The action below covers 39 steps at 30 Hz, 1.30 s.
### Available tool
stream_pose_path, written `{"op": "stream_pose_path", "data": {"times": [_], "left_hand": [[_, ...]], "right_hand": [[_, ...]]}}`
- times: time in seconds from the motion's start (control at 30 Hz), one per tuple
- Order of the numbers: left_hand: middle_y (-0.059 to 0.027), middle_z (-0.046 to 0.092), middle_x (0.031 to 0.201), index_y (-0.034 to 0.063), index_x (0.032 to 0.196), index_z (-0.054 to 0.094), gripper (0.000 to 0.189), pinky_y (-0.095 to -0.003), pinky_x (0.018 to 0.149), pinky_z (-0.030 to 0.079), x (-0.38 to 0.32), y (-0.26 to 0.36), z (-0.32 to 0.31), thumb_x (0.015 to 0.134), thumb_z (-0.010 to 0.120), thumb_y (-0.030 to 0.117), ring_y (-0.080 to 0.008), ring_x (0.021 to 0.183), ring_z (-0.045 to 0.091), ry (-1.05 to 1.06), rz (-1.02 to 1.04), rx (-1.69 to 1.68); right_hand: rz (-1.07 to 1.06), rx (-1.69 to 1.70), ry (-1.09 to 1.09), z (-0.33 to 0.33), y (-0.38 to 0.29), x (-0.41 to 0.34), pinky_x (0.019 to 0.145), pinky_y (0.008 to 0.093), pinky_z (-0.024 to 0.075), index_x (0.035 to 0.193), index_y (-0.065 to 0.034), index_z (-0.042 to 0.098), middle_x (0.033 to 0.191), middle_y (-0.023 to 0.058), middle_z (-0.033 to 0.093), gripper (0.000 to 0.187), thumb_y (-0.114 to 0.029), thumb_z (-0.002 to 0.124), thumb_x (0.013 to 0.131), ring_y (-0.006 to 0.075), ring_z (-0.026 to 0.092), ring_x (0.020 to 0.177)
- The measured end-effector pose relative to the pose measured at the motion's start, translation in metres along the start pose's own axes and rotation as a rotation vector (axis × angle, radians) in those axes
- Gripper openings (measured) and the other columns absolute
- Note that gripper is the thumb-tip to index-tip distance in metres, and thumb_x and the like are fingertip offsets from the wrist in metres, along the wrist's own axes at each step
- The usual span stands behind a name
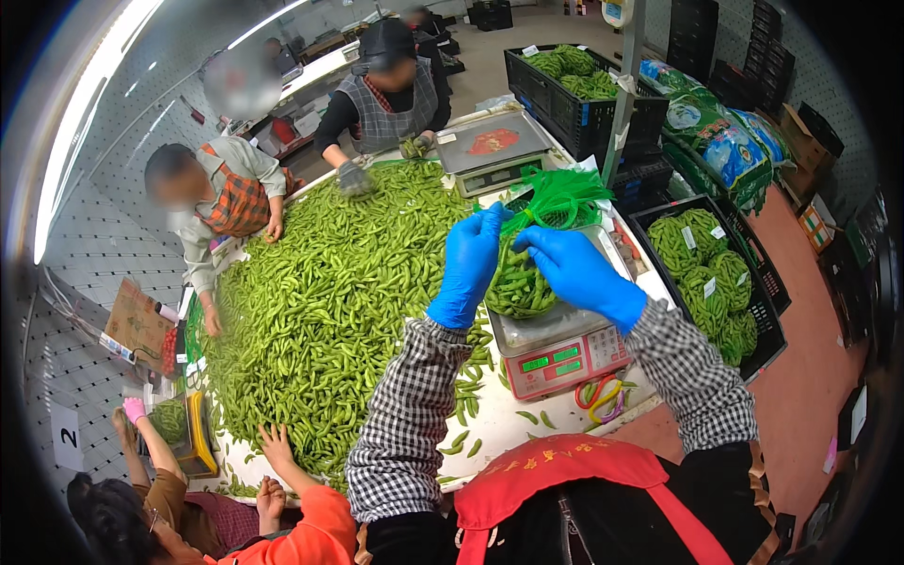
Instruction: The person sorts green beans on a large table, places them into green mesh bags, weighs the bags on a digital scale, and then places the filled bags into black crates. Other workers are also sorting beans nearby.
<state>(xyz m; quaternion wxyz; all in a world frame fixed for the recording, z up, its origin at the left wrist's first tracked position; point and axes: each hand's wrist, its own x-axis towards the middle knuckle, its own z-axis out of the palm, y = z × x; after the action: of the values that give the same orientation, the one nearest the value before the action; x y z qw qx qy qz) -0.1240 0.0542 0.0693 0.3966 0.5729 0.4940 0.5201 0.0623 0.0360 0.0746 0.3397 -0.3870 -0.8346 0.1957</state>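
A green mesh bag of green soybean pods [519, 286] rests on the steel pan of a red-and-white digital scale [558, 361]. My left hand [470, 261], in a blue glove, pinches the bag's neck on its left side. On the right side my right hand [583, 272], also blue-gloved, has its curled fingers at the same neck; the fingertips are partly hidden. Loose green netting [565, 194] spreads out just beyond both hands. To the left of my hands, a wide heap of loose pods [339, 296] covers much of the white table [508, 441].
Scissors with coloured handles [600, 402] lie beside the scale. Black crates of bagged pods stand at right [706, 282] and far right [579, 92]. A metal post [625, 99] rises near a second scale [494, 148]. Several people work around the heap, one in grey gloves [355, 180].
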Motion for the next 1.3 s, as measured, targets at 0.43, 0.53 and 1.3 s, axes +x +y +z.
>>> {"op": "stream_pose_path", "data": {"times": [0.43, 0.53, 1.3], "left_hand": [[0.0057, 0.038, 0.055, 0.0089, 0.100, 0.075, 0.045, -0.0236, 0.049, 0.026, -0.045, -0.089, -0.029, 0.104, 0.045, 0.042, -0.0053, 0.049, 0.033, 0.107, -0.179, -0.183], [0.0077, 0.040, 0.058, 0.0074, 0.105, 0.073, 0.038, -0.0222, 0.051, 0.029, -0.075, -0.092, -0.012, 0.103, 0.050, 0.037, -0.0033, 0.053, 0.035, 0.171, -0.021, -0.329], [-0.0140, 0.058, 0.114, 0.0093, 0.099, 0.057, 0.020, -0.0392, 0.071, 0.052, -0.252, -0.236, -0.210, 0.082, 0.068, 0.013, -0.0328, 0.075, 0.062, 0.763, -0.286, 0.962]], "right_hand": [[-0.047, -0.185, 0.148, -0.035, 0.032, -0.036, 0.062, 0.0304, 0.0491, 0.147, -0.0177, 0.042, 0.115, 0.0113, 0.069, 0.070, -0.003, 0.070, 0.085, 0.0202, 0.057, 0.066], [0.287, -0.416, 0.152, -0.027, 0.041, -0.038, 0.057, 0.0361, 0.0455, 0.146, -0.0177, 0.044, 0.083, 0.0168, 0.066, 0.068, -0.009, 0.071, 0.084, 0.0314, 0.058, 0.061], [0.431, 0.318, 0.395, -0.018, 0.087, -0.027, 0.049, 0.0189, 0.0302, 0.099, -0.0107, 0.064, 0.071, -0.0059, 0.051, 0.014, -0.019, 0.053, 0.102, 0.0011, 0.038, 0.057]]}}
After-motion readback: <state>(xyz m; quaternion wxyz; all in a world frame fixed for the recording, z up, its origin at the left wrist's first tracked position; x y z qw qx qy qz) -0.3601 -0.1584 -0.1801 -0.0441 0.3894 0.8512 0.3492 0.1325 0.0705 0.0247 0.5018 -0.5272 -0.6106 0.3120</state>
